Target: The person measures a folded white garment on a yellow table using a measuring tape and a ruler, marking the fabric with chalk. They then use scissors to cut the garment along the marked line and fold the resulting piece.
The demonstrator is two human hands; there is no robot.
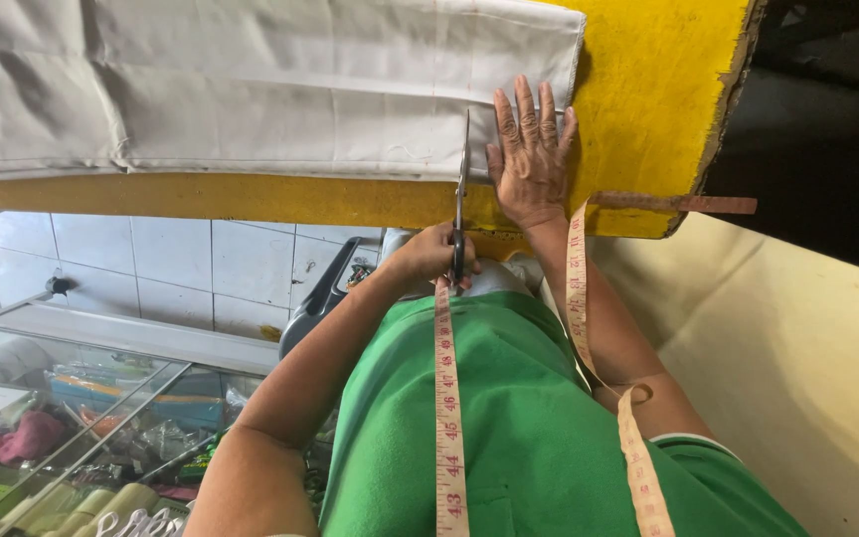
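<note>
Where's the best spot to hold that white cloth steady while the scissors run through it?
Flat on top, just beside the cut line, as the right hand does: palm spread on the white cloth right of the scissors, which the left hand works from the table's near edge.

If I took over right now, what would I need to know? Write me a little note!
Left hand: closed around the scissors, blades pointing away into the white cloth.
Right hand: flat, fingers spread, pressing the cloth onto the yellow table.
Tape measure: hangs round the neck, over the green shirt.
Done: the cut has entered the cloth's near edge.
Left: cloth beyond the blade tips looks uncut.
</note>
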